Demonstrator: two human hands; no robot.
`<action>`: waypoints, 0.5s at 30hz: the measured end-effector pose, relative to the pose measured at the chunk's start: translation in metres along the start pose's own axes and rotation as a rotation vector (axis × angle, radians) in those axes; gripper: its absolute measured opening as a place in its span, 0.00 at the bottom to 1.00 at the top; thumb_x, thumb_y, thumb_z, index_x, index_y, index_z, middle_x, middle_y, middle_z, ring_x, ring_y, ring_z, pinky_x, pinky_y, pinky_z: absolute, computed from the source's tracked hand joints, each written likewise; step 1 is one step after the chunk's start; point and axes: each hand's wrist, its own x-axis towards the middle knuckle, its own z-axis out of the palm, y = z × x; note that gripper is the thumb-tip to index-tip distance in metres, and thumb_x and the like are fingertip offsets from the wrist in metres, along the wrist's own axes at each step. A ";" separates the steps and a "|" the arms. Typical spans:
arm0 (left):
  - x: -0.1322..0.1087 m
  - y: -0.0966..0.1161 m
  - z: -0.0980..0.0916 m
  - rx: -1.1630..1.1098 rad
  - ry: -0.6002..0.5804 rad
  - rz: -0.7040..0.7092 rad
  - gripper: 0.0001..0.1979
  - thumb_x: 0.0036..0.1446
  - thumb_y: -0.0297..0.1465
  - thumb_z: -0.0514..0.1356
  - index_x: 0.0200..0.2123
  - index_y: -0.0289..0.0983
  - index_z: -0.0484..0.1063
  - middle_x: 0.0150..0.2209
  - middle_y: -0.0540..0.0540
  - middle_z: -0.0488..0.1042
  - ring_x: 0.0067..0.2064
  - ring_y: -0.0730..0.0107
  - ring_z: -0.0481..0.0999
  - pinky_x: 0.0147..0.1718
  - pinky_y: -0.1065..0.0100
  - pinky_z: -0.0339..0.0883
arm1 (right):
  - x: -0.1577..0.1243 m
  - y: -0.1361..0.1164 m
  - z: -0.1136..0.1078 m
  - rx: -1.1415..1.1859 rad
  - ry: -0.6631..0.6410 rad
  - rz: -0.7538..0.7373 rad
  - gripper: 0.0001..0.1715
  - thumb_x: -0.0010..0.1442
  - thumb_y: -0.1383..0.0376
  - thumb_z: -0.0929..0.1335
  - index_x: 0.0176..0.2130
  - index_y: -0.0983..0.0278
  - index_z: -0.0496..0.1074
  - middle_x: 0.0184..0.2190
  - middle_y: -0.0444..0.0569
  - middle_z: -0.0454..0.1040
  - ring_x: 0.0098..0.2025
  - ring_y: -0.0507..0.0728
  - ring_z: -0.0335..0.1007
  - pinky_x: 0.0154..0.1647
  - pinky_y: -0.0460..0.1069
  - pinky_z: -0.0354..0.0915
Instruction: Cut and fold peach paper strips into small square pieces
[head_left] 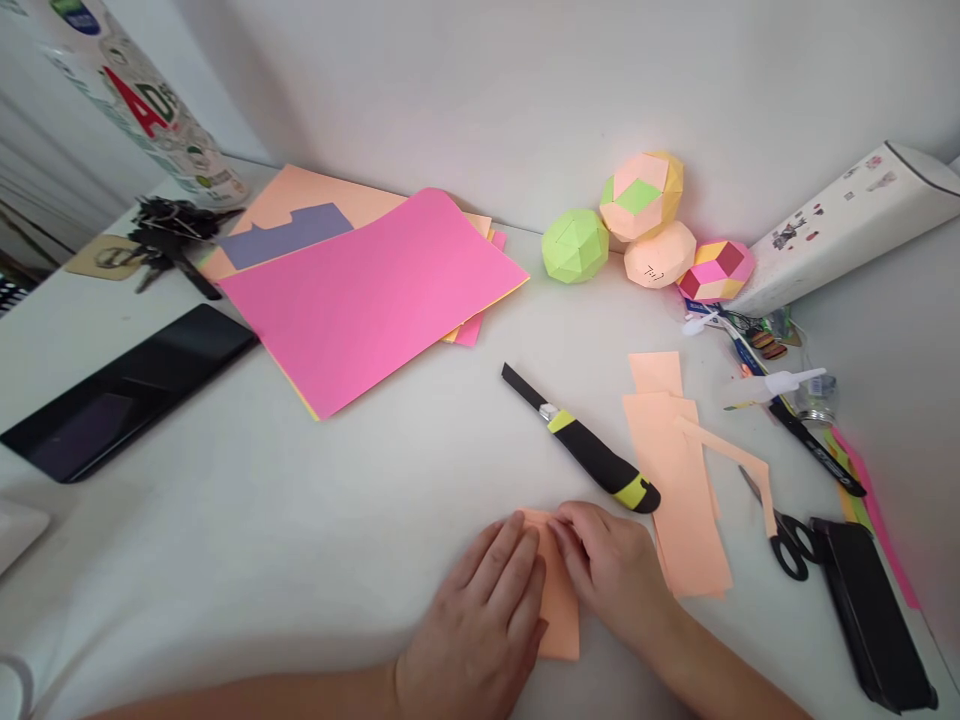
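A folded peach paper strip (561,610) lies on the table in front of me. Across its left side rests my left hand (484,610), flat, with fingers stretched out and pressing on it. My right hand (611,565) pinches the paper's upper right edge between thumb and forefinger. Just beyond my hands is a black and lime utility knife (592,450), its blade out and pointing away to the left. More peach paper strips (679,480) lie to the right of my right hand, partly overlapping one another.
Scissors (787,535) and a black case (874,610) lie at the right. Pink paper sheets (375,300) and a black phone (127,390) are at the left, near keys (169,235). Several paper balls, one a green ball (575,246), stand by the wall beside a white box (847,230).
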 end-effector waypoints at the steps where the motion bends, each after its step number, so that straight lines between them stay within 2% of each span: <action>1: 0.000 0.000 0.000 0.000 0.004 0.000 0.16 0.61 0.29 0.53 0.49 0.28 0.72 0.52 0.37 0.73 0.61 0.50 0.63 0.58 0.53 0.59 | 0.000 0.000 0.000 -0.005 -0.002 0.001 0.11 0.66 0.68 0.60 0.32 0.62 0.67 0.23 0.44 0.72 0.21 0.51 0.67 0.21 0.46 0.58; 6: 0.002 0.000 -0.001 -0.006 0.027 0.002 0.16 0.61 0.28 0.52 0.48 0.27 0.72 0.52 0.37 0.74 0.60 0.50 0.64 0.58 0.54 0.59 | 0.000 -0.001 -0.001 -0.011 -0.010 0.002 0.13 0.67 0.68 0.59 0.32 0.62 0.67 0.22 0.44 0.71 0.20 0.51 0.66 0.20 0.46 0.58; 15: 0.002 -0.001 -0.002 0.016 -0.002 0.003 0.16 0.62 0.29 0.53 0.48 0.28 0.72 0.52 0.38 0.74 0.60 0.50 0.65 0.59 0.54 0.57 | 0.001 -0.001 0.000 -0.014 0.012 -0.007 0.12 0.66 0.68 0.59 0.32 0.62 0.67 0.22 0.44 0.72 0.20 0.51 0.67 0.20 0.46 0.59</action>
